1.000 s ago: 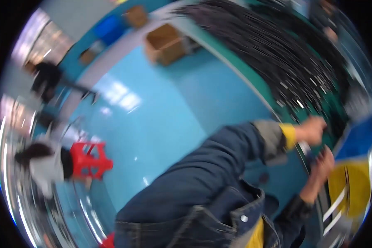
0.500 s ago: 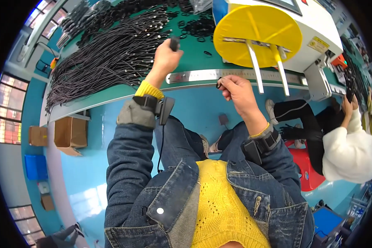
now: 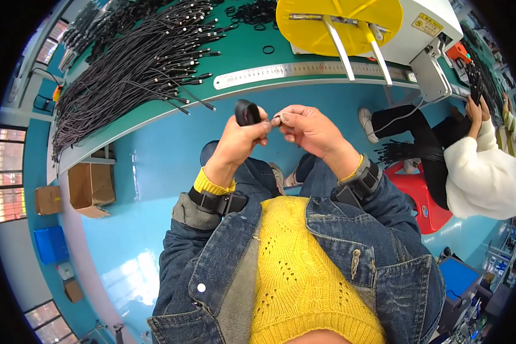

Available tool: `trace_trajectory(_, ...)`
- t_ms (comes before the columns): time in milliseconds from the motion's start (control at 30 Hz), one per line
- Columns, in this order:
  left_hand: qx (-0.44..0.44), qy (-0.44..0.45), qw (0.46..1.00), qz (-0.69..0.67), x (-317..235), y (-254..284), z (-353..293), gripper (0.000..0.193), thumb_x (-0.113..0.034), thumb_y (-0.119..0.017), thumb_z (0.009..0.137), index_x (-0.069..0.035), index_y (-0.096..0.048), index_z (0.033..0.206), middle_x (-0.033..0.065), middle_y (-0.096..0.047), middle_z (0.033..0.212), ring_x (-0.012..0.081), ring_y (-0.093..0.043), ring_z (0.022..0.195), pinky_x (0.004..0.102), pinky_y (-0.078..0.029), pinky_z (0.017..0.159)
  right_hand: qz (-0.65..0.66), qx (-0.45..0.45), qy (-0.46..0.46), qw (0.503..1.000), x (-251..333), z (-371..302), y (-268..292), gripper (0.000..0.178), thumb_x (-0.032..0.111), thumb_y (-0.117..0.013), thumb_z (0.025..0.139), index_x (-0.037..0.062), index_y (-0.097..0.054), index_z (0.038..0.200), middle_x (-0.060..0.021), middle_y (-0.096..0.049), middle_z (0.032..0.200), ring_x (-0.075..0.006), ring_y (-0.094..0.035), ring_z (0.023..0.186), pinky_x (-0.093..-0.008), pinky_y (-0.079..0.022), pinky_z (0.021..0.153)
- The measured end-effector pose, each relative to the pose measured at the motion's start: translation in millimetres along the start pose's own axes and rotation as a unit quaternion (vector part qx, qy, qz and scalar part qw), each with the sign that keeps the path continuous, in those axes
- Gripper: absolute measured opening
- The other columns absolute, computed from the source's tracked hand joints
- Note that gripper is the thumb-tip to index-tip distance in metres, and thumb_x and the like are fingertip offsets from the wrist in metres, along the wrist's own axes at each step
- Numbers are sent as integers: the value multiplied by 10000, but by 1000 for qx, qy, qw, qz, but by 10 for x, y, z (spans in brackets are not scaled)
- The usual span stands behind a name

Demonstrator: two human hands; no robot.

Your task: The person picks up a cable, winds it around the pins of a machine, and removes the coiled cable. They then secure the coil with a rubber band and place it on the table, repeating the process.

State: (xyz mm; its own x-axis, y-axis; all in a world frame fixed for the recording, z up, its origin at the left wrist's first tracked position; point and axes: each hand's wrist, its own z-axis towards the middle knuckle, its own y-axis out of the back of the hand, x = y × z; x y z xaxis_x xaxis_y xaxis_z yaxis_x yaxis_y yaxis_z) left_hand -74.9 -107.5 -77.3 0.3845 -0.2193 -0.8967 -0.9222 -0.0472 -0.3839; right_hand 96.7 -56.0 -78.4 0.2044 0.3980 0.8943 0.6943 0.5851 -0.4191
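Observation:
My left hand [image 3: 235,142] is closed around a black coil [image 3: 246,112], which stands up in a loop above the thumb. Whether it is a wound cable or a rolled strap I cannot make out. My right hand [image 3: 314,131] pinches a small dark band [image 3: 277,120] between thumb and fingertips, right against the left fingertips. Both hands meet in front of the table's near edge, over my knees. Fingers hide most of the small band.
Black cables with metal plugs [image 3: 137,74] spread over the green table at the left. Beyond the steel ruler [image 3: 258,75] lie black rings [image 3: 268,50]. A machine with a yellow disc [image 3: 309,31] stands at right. Another person in white [image 3: 479,178] sits farther right, near a red stool [image 3: 418,203].
My left hand has come back from over the table toward me, carrying the black coil. My right hand has shifted left with the small band, and the fingertips now meet.

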Motion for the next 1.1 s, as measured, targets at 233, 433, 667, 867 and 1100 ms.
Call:
trace_trajectory(233, 64, 55, 996, -27, 108, 59, -27, 173, -49, -638, 731, -35, -517, 855, 26, -515, 676, 113, -496, 543, 229, -409, 473, 97, 66, -36, 992, -74, -271, -90, 152, 137, -520, 876, 38, -603, 956, -31, -601, 755, -72, -547, 631, -201, -457, 547)
trace_trajectory(433, 196, 157, 968, -13, 79, 13, -106, 168, -69, -634, 728, -33, -508, 833, 26, -495, 632, 91, -451, 484, 204, -368, 426, -266, 54, -27, 962, 401, -218, 28, 216, 102, -577, 818, 49, -596, 1026, -21, -591, 669, -78, -566, 616, -207, -468, 561)
trace_trajectory(667, 236, 250, 935, 89, 108, -113, -97, 174, -67, -628, 681, -46, -500, 797, 8, -456, 603, 62, -401, 451, 180, -294, 378, -543, 203, 160, 799, 446, -42, 82, 382, 175, -687, 698, 36, -569, 1034, -8, -560, 625, -88, -546, 532, -218, -415, 440)
trace_trajectory(867, 222, 177, 939, 194, 100, -146, -143, 334, -82, -625, 680, -15, -500, 982, 23, -478, 670, 61, -393, 460, 179, -289, 375, -415, 205, 0, 887, 150, -72, 114, 362, 248, -708, 697, 40, -531, 935, -40, -562, 625, -126, -538, 481, -246, -387, 388)
trace_trajectory(1100, 255, 188, 902, -294, 191, 114, -101, 648, -361, -595, 778, 13, -359, 1251, 95, -505, 859, 106, -426, 585, 188, -302, 396, 80, 27, -185, 979, -317, -307, 211, 172, 202, -550, 839, 66, -529, 942, -2, -520, 619, -58, -429, 436, -188, -317, 366)
